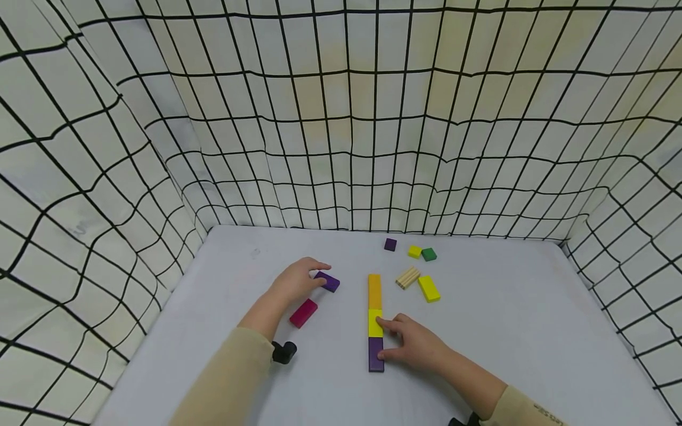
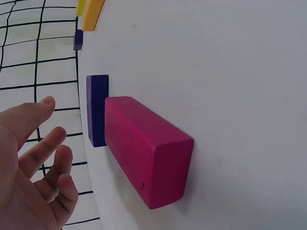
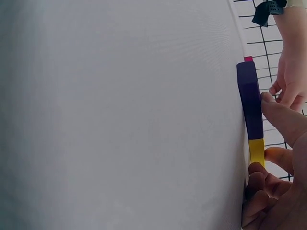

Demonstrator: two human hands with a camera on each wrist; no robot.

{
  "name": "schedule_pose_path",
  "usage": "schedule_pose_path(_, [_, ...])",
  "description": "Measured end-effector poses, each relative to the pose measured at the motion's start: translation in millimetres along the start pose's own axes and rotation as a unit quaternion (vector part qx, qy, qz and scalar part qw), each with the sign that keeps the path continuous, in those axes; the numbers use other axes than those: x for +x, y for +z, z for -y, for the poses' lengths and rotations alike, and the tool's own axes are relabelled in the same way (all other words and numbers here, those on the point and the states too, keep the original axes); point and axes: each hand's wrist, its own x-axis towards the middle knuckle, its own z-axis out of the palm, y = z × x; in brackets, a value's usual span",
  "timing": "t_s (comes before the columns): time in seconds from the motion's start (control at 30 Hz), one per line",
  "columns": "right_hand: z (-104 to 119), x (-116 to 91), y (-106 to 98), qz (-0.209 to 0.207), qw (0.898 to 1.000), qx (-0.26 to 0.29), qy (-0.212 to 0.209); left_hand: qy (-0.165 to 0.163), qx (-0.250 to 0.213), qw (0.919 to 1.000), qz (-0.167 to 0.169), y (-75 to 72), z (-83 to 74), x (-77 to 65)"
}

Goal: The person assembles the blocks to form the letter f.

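In the head view, an orange block (image 1: 375, 290), a yellow block (image 1: 373, 324) and a purple block (image 1: 375, 362) lie end to end in a straight row. My right hand (image 1: 421, 346) is at the row's right side, its index finger touching the yellow block and its thumb at the purple one. To the left, my left hand (image 1: 293, 279) reaches over a second purple block (image 1: 331, 284), fingers loosely spread. The left wrist view has this hand (image 2: 36, 172) apart from that block (image 2: 98, 110). A magenta block (image 1: 303, 313) lies just below the left hand.
Beyond the row are a small dark purple cube (image 1: 391, 244), a small yellow block (image 1: 414, 252), a green block (image 1: 428, 254), light wooden sticks (image 1: 408, 277) side by side and another yellow block (image 1: 428, 289). Black netting (image 1: 346, 118) encloses the white table (image 1: 506, 331).
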Motion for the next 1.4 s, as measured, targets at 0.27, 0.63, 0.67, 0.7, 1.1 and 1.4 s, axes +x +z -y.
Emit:
schedule_pose_path(0.27, [-1, -1, 0, 0.000, 1.000, -0.003, -0.001, 0.029, 0.052, 0.9982, 0.008, -0.4, 5.6, 6.9])
schedule_pose_path(0.63, [0, -1, -1, 0.004, 1.000, -0.002, 0.002, 0.062, 0.123, 0.9899, 0.032, 4.1, 8.6, 17.5])
schedule_pose_path(0.67, [0, -1, -1, 0.004, 1.000, -0.002, 0.002, 0.061, 0.122, 0.9900, 0.034, 4.5, 8.7, 17.8])
schedule_pose_path(0.7, [0, -1, -1, 0.004, 1.000, -0.001, 0.002, 0.059, 0.121, 0.9902, 0.036, 4.8, 8.9, 18.0])
schedule_pose_path(1.1, [0, 0, 0, 0.003, 1.000, -0.002, 0.000, 0.050, 0.105, 0.9922, 0.046, 6.8, 11.5, 20.8])
schedule_pose_path(1.4, [0, 0, 0, 0.009, 1.000, 0.006, 0.010, 0.059, 0.094, 0.9928, 0.046, 7.5, 8.8, 25.0])
